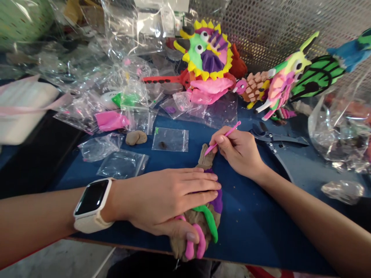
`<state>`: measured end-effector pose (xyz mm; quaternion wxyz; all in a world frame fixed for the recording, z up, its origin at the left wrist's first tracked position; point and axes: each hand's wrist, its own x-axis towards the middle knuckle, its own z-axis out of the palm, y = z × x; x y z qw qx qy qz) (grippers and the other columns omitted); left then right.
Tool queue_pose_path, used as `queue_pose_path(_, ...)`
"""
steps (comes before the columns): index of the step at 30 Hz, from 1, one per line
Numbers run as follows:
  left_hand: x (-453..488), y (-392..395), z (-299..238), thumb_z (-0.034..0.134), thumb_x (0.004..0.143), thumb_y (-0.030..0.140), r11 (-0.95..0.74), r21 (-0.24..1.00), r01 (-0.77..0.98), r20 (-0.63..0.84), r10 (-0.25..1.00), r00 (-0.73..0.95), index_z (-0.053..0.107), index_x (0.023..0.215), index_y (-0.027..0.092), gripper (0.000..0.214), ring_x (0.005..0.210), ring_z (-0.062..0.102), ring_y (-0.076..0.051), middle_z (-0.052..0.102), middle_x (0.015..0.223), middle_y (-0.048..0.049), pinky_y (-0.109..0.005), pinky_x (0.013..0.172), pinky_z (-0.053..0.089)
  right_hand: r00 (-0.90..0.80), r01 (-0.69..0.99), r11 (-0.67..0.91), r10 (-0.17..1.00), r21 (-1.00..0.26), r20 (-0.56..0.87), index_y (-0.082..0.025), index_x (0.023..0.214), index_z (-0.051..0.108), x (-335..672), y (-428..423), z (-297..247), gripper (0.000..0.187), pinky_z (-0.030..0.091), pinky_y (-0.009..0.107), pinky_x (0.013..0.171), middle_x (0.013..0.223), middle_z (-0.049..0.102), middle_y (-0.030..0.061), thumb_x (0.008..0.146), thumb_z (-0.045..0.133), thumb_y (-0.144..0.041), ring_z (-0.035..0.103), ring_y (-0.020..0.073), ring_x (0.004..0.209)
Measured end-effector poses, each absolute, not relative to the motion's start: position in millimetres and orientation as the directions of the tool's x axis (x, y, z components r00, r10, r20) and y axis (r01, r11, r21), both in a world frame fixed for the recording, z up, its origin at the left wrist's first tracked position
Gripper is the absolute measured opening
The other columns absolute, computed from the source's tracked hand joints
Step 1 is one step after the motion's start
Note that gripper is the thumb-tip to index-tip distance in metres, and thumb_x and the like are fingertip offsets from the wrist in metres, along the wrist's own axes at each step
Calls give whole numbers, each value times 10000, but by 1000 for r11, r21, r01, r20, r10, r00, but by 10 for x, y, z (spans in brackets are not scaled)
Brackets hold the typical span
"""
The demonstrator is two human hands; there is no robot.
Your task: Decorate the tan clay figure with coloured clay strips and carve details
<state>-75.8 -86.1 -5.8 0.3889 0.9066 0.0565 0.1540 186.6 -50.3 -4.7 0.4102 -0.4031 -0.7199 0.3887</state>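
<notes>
On the blue table near its front edge lies a brown clay figure (213, 221) with purple, green and pink clay pieces on it. My left hand (168, 197) rests flat over its middle, fingers stretched out, hiding much of it. A white watch is on that wrist. Between the fingertips of my right hand (239, 150) is a thin pink modelling tool (232, 129). Its tip touches the narrow grey-brown far end (204, 156) of the figure, where lengthwise grooves show.
Beyond the hands lie small plastic bags (170, 139) and a grey-brown clay lump (136, 137). Colourful clay animals (213, 58) stand along the back, before a perforated metal panel (263, 27). Dark-handled cutters (274, 141) lie right of my right hand. A black slab (34, 154) is at left.
</notes>
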Motion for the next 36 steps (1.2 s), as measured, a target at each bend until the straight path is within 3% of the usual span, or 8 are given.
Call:
queue_pose_path(7,-746,-853,-47,572,1180,543,-686,727,-24,236,217,947,611,1663,70,677,1690,504,-350,626,1704,-214,-518,1458,358,-411,206,367,874,-907,260,-213,854,751,1805,-605,-27,498,618,253,621,784,789,30,1122,683,-627,746,141,646)
queue_pose_path(17,-749,-852,-54,568,1175,603,-679,734,-6,214,223,951,630,1658,106,696,1670,532,-351,634,1699,-204,-521,1458,351,-399,220,378,876,-899,271,-213,846,737,1790,-624,-87,511,599,245,600,781,789,28,1129,668,-633,728,132,627)
queue_pose_path(22,-755,-858,-53,533,1198,527,-692,722,-12,228,222,948,605,1669,80,653,1696,497,-335,620,1714,-200,-494,1468,329,-436,175,426,842,-887,318,-211,842,744,1790,-626,-73,500,606,241,608,785,795,31,1143,662,-601,730,127,627)
queue_pose_path(27,-746,-833,-28,545,1183,595,-676,737,2,182,202,962,615,1661,110,685,1699,491,-346,606,1728,-195,-512,1456,351,-407,206,371,874,-906,265,-211,848,737,1781,-615,-86,492,593,237,592,756,781,18,1129,683,-611,724,128,615)
queue_pose_path(36,-753,-817,-27,582,1181,527,-686,727,-30,225,197,954,601,1660,80,656,1707,479,-346,620,1708,-218,-515,1457,355,-326,230,322,915,-918,239,-203,844,735,1759,-611,-53,545,537,234,552,704,736,6,1102,686,-680,655,113,568)
